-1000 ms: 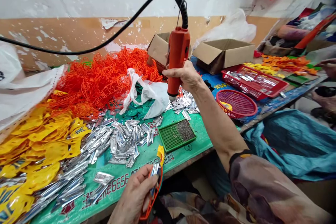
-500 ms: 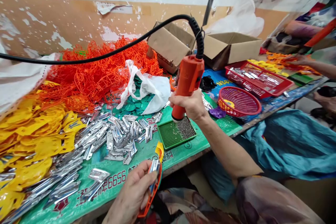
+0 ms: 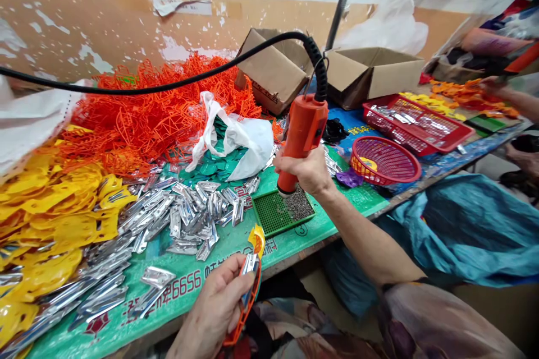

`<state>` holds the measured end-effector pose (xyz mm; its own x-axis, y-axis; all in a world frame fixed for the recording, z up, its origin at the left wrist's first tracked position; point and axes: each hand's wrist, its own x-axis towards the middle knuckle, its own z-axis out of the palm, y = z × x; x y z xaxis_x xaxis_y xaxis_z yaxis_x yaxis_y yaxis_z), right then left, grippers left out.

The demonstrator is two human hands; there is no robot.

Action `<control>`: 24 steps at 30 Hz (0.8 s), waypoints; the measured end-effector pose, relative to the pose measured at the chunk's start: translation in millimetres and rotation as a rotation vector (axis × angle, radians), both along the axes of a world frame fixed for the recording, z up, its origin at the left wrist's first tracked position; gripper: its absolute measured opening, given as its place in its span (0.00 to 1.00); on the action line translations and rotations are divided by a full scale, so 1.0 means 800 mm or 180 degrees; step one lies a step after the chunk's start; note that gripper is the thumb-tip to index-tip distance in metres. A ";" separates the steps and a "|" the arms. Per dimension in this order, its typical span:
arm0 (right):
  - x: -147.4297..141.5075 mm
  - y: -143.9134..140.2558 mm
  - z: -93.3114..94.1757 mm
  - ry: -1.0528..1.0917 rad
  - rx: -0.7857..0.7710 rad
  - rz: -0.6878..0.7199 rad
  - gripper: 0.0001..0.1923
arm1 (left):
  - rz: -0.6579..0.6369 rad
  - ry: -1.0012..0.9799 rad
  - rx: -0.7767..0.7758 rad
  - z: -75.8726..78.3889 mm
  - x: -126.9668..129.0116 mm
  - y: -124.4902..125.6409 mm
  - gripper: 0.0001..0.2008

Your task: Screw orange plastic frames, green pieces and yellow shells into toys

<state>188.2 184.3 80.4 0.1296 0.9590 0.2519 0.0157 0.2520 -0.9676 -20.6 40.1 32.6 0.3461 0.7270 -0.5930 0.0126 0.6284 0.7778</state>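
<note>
My right hand (image 3: 309, 171) grips an orange electric screwdriver (image 3: 301, 129), its nose pointing down at the green screw tray (image 3: 269, 224). Small screws (image 3: 300, 205) cover the tray's right part; the bit's tip is hard to make out. Lower down, my left hand (image 3: 221, 303) pinches a partly assembled plastic piece (image 3: 243, 314) with an orange frame, a yellow end and a shiny metal plate (image 3: 250, 265) under the thumb. Loose metal plates (image 3: 189, 219) lie heaped left of the tray. Yellow plastic parts (image 3: 54, 207) are piled further left.
Behind are a tangled heap of orange frames (image 3: 155, 106), a white bag (image 3: 252, 143) of green pieces and cardboard boxes (image 3: 379, 81). Rightward stand a round red basket (image 3: 385, 162) and a rectangular one (image 3: 438, 129). A black cable (image 3: 168, 87) crosses overhead. Another person's hand (image 3: 497, 90) is far right.
The view has shifted slightly. Both hands keep their holds, and the screwdriver's nose stays over the tray with barely any movement.
</note>
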 end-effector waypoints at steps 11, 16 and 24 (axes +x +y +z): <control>0.004 0.002 -0.009 -0.0097 0.0088 -0.0043 0.15 | 0.0104 -0.0037 -0.0134 0.002 0.001 -0.001 0.13; 0.003 0.000 -0.012 -0.0107 0.0132 -0.0065 0.19 | 0.0269 -0.0116 -0.0103 0.005 0.004 -0.001 0.13; 0.001 -0.006 -0.006 0.0019 0.0042 -0.0161 0.23 | 0.0362 -0.0104 -0.0044 0.009 0.003 -0.004 0.16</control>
